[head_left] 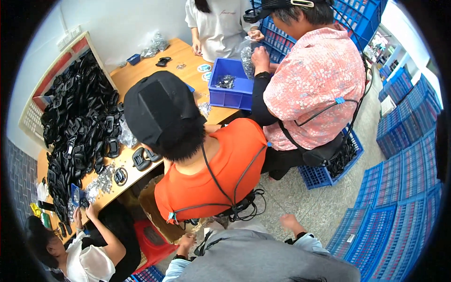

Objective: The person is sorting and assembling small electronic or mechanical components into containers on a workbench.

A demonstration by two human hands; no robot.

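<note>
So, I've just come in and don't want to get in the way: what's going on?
People are around a table with a heap of black parts. Someone in pink holds a bag of small parts at a blue bin. Someone in orange faces the table, hands hidden. The hands at lower left are by a small tray. The wearer's left hand is near a cardboard box, the right hand above the floor; I can't make out anything held.

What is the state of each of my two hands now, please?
Left hand: too small here to tell if open, closed or holding.
Right hand: no object visible; open or closed cannot be told.
</note>
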